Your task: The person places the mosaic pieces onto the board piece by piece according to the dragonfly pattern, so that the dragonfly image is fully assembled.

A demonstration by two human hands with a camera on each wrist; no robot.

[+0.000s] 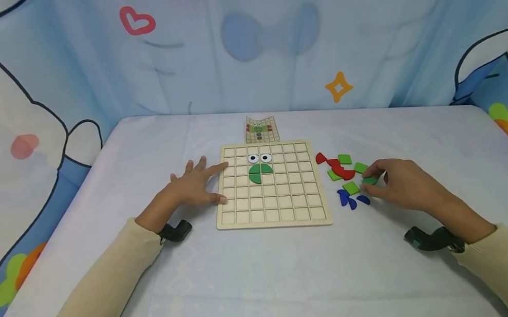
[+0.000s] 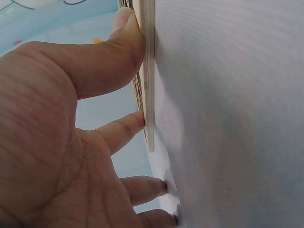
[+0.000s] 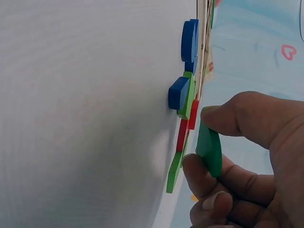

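Observation:
A wooden grid board [image 1: 282,202] lies on the table. On its upper cells sit two round eye pieces [image 1: 253,158] and several dark green quarter-circle pieces [image 1: 255,178]. My left hand [image 1: 194,185] spreads at the board's left edge, thumb and index finger touching the rim, as the left wrist view also shows. Right of the board, my right hand [image 1: 401,184] pinches a dark green piece [image 3: 210,147] between thumb and fingers, just above the table. Around it lie light green squares [image 1: 344,159], red pieces [image 1: 338,169] and blue pieces [image 1: 352,203].
A small picture card [image 1: 261,130] with a grid pattern stands or lies behind the board's far edge. White cloth [image 1: 267,281] covers the table, and a blue printed curtain [image 1: 270,48] hangs at the back.

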